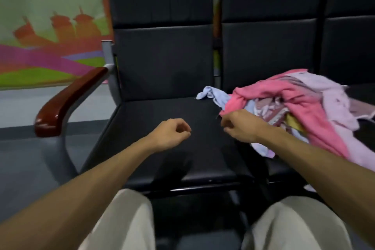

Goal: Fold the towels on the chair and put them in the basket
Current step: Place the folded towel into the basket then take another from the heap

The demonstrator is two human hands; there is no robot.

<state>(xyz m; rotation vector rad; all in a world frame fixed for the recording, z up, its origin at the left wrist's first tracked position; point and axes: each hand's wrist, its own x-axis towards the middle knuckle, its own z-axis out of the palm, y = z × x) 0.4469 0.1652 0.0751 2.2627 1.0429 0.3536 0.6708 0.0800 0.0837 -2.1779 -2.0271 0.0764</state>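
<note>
Here the right hand's fingers [225,123] are curled in at the near corner of the pink towel [304,111], and as far as the slight blur allows they pinch that corner between thumb and forefinger. The right hand [241,128] sits at the left edge of the heap. The left hand [172,134] hovers over the bare chair seat [150,122] with its fingers [185,130] loosely curled and holding nothing, apart from any cloth.

The pink towel lies draped over a tangled heap, with a lilac towel [328,95] across the back, striped and yellow cloth tucked under it, and a pale blue towel [215,94] trailing onto the nearer seat. Most of the heap rests on the neighbouring chair [269,46], spilling across the gap between the two seats. No towel looks folded, and no basket is in view.

The likely trouble lies in that tangle. A pull on one corner may drag the cloth lying on or wound into the pink towel along with it, and the pieces hanging over the front edge could slide to the floor. A one-corner hold would also leave the towel twisted, so the left hand probably needs a second corner before spreading it flat. With the basket out of sight, placing will call for a turn or a reach away from the chairs.
</note>
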